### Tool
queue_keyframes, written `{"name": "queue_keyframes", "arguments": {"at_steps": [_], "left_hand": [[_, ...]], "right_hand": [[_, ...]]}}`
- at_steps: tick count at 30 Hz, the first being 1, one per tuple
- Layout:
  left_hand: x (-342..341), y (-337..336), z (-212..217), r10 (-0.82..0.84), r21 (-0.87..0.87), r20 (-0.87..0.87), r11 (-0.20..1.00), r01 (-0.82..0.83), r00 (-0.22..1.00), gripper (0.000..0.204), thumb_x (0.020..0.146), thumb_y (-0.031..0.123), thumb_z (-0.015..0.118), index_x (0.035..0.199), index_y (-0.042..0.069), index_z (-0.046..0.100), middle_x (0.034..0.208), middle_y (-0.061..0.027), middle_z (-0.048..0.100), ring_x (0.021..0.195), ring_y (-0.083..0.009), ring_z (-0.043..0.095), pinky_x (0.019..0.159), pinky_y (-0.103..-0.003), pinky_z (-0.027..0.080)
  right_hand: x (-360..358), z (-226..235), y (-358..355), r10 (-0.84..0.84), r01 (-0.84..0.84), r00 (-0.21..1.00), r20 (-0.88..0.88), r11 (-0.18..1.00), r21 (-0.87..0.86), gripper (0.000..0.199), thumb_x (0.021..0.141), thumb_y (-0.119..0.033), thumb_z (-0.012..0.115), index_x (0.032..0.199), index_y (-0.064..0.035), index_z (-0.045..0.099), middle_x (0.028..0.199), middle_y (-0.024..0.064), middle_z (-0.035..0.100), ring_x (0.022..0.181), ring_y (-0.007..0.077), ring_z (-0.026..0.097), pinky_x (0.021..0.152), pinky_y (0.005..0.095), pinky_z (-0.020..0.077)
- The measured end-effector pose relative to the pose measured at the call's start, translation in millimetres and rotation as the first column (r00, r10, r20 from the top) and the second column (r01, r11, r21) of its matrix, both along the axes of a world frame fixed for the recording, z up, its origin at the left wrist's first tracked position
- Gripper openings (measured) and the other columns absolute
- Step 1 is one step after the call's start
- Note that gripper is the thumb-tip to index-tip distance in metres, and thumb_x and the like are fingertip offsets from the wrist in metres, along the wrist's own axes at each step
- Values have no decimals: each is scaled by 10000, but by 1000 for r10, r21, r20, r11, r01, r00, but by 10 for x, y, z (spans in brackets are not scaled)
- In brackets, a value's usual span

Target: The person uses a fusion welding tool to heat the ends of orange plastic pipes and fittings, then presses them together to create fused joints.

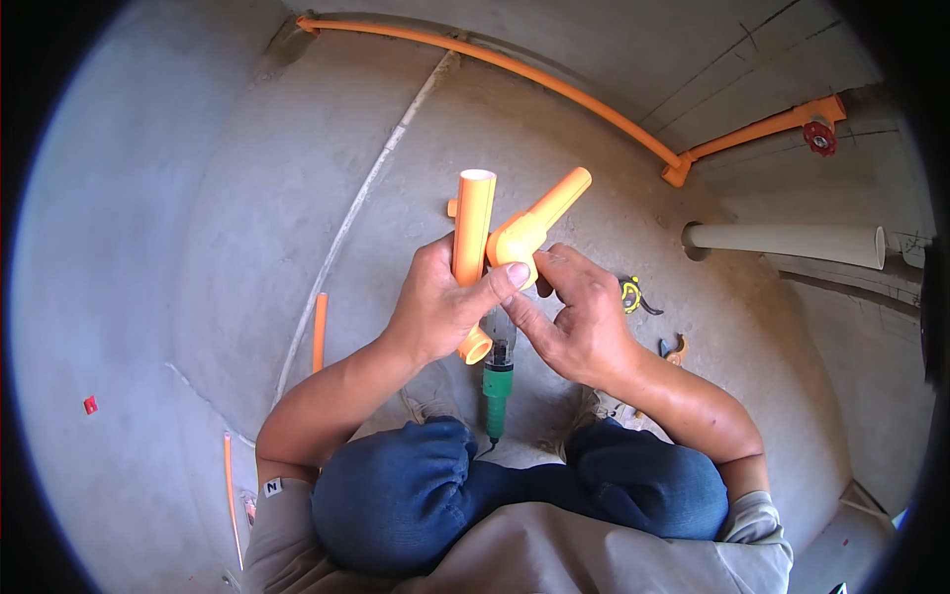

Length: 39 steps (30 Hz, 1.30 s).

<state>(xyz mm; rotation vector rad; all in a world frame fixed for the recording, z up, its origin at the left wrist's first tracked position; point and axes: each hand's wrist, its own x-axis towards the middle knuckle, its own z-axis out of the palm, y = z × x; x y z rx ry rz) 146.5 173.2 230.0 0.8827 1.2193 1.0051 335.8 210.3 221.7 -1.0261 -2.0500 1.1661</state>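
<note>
Squatting over the concrete floor (247, 198), the person is fitting pipework: the left hand (435, 312) is gripping a short orange pipe (472, 233) upright, touching the orange elbow fitting (524, 238) pinched by the right hand (579, 322). Next, I judge, the pipe end needs lining up squarely with the elbow's socket, above the green-handled tool (498, 376) lying by the knees.

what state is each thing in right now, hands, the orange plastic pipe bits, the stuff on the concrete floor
left hand: closed around the short orange plastic pipe, held upright
right hand: fingers pinching the orange plastic elbow fitting
orange plastic elbow fitting: pressed against the pipe's side, its stub angled up to the right
green-handled tool: lying on the floor below the hands, untouched
thin orange offcut: lying loose on the floor
red valve wheel: mounted on wall pipe; setting unclear
</note>
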Motion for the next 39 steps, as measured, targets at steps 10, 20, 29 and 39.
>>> {"name": "queue_keyframes", "arguments": {"at_steps": [10,20,29,39], "left_hand": [[-242,-237,-145,-535,-55,-9,844,534,845,373,971,298,743,1175,-5,669,977,-45,700,929,-140,650,855,-337,533],[-697,-419,-758,-458,-394,-56,827,402,887,537,1030,426,653,1342,15,506,973,-57,627,812,-111,577,762,-316,515],[-919,142,-987,-744,-628,-555,668,400,372,299,956,243,656,1134,3,668,984,-203,714,950,-344,693,860,-445,536],[-811,197,-1789,-650,-544,-735,735,405,191,219,893,210,695,927,-5,700,878,-225,718,863,-416,710,780,-511,559]], "right_hand": [[313,79,245,430,-427,890,150,903,-55,575,894,-316,824,1329,-9,607,1058,189,699,953,319,673,855,397,532],[698,-678,310,74,-38,997,14,663,-748,421,1022,-365,688,1231,0,676,984,86,707,902,168,641,854,332,523],[742,-1161,507,117,77,970,214,684,-726,508,1024,-476,643,1139,16,697,930,70,686,775,134,589,735,308,513],[397,-1684,525,-32,34,999,31,104,-994,367,1083,-373,543,1182,-25,602,894,65,655,643,83,488,545,254,386]]}}
